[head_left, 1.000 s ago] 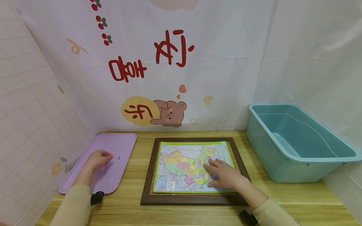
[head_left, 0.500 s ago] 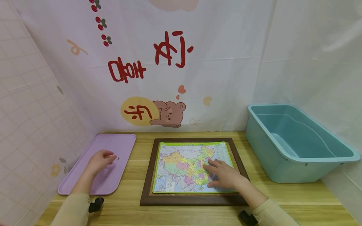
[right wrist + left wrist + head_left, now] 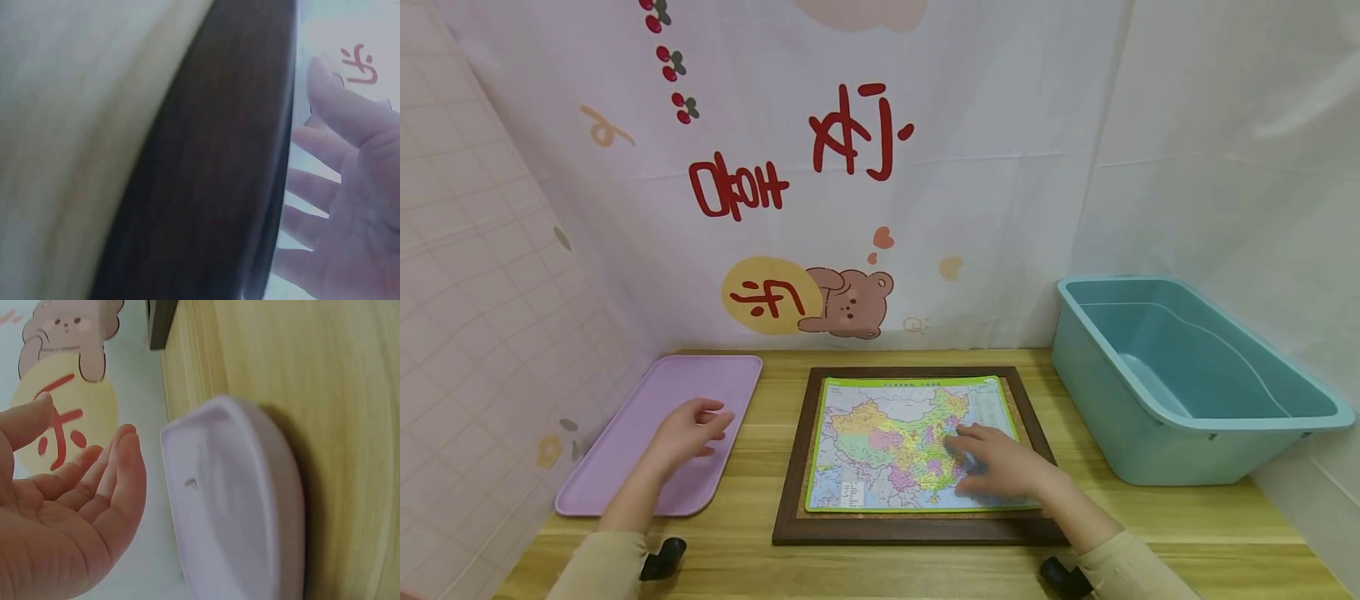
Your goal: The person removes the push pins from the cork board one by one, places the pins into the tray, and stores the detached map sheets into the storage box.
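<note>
My left hand [image 3: 688, 433] hovers over the right part of the pink-purple tray [image 3: 655, 392], fingers loosely bent, holding nothing. In the left wrist view, a tiny greyish bent piece [image 3: 191, 483] lies on that tray; the hand covers it in the head view. A colourful map of China [image 3: 868, 454] with a green border lies inside a dark brown wooden frame [image 3: 917, 533]. Over the right side of the map is my right hand [image 3: 1007, 467], slightly blurred, its fingers spread and nothing in them.
A deep blue-green plastic tub [image 3: 1157, 442] stands at the right side of the wooden table [image 3: 850, 575]. Behind the table hangs a white printed cloth [image 3: 985, 208], with a gridded cloth [image 3: 497, 292] along the left.
The left hand has moved right across the tray, covering the tiny piece in the head view. My right hand has shifted slightly right over the map. Map, frame and tub stay put.
</note>
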`<state>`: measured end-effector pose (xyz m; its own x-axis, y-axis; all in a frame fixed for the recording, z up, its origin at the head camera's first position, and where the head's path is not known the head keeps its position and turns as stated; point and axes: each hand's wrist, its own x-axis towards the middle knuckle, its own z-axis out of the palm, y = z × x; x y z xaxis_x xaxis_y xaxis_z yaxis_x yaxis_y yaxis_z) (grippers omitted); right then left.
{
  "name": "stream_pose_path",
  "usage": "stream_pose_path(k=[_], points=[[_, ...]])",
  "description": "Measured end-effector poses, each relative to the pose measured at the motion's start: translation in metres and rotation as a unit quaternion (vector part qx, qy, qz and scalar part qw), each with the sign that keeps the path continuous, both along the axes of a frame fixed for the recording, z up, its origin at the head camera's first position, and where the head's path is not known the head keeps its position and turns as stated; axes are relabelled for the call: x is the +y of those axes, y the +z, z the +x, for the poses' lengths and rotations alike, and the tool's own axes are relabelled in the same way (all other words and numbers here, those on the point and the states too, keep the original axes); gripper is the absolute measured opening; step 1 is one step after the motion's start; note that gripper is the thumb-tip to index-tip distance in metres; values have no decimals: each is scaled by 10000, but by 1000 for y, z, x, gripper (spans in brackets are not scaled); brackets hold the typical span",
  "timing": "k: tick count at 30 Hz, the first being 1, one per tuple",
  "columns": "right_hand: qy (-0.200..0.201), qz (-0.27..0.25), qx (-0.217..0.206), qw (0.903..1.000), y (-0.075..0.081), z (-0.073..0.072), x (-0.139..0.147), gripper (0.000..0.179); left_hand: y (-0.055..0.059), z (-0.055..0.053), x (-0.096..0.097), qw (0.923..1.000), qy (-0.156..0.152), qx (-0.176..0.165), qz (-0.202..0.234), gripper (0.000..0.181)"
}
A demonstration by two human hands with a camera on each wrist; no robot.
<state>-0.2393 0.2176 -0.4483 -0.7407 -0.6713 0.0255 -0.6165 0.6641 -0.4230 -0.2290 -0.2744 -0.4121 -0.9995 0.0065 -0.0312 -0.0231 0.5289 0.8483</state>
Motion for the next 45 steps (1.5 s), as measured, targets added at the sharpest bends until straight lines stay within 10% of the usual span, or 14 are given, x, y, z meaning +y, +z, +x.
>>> stream_pose_path(k=[18, 45], points=[[-618, -836, 947, 9901, 12, 2, 27, 62, -9, 1, 40, 9994, -276, -202, 97, 62], [-1575, -1168, 1005, 9754, 13, -1, 58, 60, -39, -12, 75, 9967, -131, -792, 93, 64]])
